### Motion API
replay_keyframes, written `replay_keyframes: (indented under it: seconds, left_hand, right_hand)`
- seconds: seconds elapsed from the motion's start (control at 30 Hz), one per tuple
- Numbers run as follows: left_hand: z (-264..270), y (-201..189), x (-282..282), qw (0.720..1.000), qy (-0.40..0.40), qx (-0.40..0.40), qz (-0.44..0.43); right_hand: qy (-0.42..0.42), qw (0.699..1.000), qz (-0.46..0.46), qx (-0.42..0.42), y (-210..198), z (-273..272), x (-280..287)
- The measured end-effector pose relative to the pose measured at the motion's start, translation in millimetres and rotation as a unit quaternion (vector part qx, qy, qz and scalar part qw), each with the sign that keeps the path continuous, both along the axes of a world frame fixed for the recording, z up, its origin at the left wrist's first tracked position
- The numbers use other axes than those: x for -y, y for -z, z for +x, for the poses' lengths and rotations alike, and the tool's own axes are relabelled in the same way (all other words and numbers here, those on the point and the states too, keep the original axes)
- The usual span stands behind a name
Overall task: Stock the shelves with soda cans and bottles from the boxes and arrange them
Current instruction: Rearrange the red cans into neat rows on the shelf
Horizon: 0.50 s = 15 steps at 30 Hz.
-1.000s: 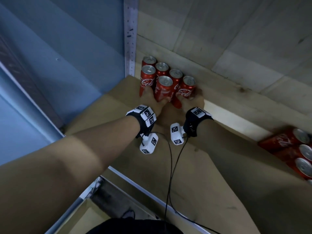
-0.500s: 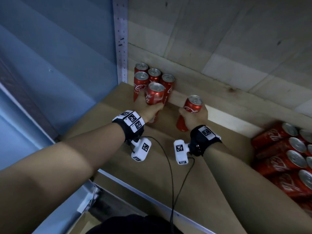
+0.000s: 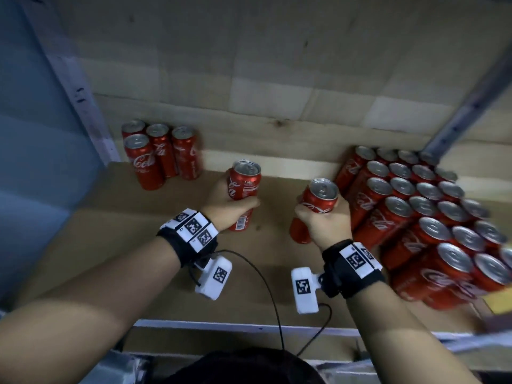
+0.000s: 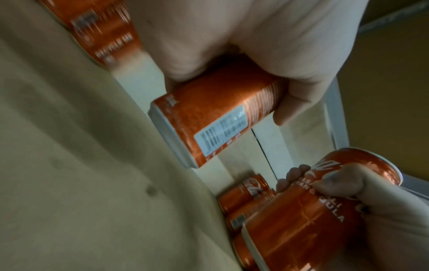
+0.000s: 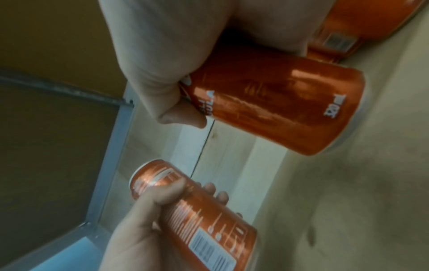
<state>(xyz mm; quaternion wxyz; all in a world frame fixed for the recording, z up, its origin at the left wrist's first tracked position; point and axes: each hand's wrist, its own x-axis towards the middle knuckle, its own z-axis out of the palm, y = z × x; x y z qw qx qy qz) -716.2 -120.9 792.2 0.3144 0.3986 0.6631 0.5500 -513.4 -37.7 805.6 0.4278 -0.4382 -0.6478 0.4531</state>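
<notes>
Both hands are occupied, each carrying one red cola can over the brown shelf board (image 3: 155,217). The left hand (image 3: 224,206) is wrapping its fingers and thumb around the left can (image 3: 243,187), gripping it at mid-body; the left wrist view shows the base of this can clear of the board, so it is being carried, not standing. The right hand (image 3: 324,225) is curling around the right can (image 3: 315,203) in the same manner, holding it just beside the large block of cans (image 3: 432,214) on the right side of the shelf. Whether that can's base is touching the board cannot be determined.

Stock status: a small cluster of four cans (image 3: 158,153) is standing upright in the back left corner, against the wooden back panel (image 3: 277,79) and the metal upright (image 3: 83,106). The large block is filling the right side in several tight rows. A wide bare stretch of board is lying between the two groups.

Assessment: the task appears partly complete. The two carried cans are not yet placed, the middle of the shelf is still to be filled, and no bottles or boxes are showing in these views.
</notes>
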Motion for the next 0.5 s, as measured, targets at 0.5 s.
replay_keyframes:
  seconds: [0.5]
  left_hand:
    - [172.8, 4.1, -62.8, 0.982, 0.179, 0.033, -0.055]
  right_hand:
    - [0.138, 0.99, 0.002, 0.029, 14.8, 167.5, 26.6]
